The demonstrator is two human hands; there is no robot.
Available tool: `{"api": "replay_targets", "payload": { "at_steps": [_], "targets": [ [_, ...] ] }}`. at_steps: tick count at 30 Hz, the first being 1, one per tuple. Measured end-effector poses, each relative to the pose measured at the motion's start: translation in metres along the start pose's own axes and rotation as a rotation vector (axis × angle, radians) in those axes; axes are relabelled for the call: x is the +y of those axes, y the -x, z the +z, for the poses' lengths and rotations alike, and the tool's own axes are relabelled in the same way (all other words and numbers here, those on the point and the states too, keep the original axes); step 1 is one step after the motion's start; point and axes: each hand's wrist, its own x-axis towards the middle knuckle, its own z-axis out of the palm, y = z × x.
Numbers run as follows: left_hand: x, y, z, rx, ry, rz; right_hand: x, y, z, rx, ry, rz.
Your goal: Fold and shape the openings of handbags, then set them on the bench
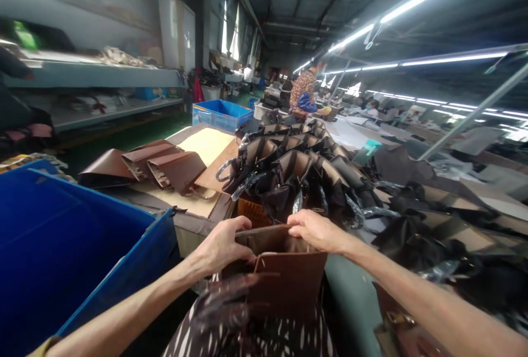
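A brown leather handbag [291, 277] stands upright against the patterned cloth on my lap, its mouth open and the brown lining showing. My left hand [229, 244] is closed on the left end of its rim, fingers at the far edge and thumb near the closer edge. On the far rim, toward the right, my right hand [311, 229] grips with its fingers curled over the edge. Below my left hand hangs something blurred, perhaps a wrapped handle. Just beyond the handbag lies a heap of black and tan bags [289, 164] with plastic-wrapped handles.
A large blue bin [82, 236] stands at my left. Several brown bag pieces [177, 170] lie on the table behind it. Another blue crate [223, 114] is farther back. More dark bags [445, 225] spread to the right. A person in a patterned top [303, 93] works farther off.
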Motion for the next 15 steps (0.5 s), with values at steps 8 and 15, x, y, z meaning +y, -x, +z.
{"api": "replay_targets", "payload": {
  "at_steps": [8,15],
  "targets": [
    [0.015,0.008,-0.033,-0.173,-0.157,-0.001,-0.023,0.037,0.015,0.063,-0.170,-0.017],
    [-0.005,0.020,-0.034,-0.322,-0.103,-0.068,-0.028,0.044,0.058,0.037,-0.274,0.040]
  ]
}}
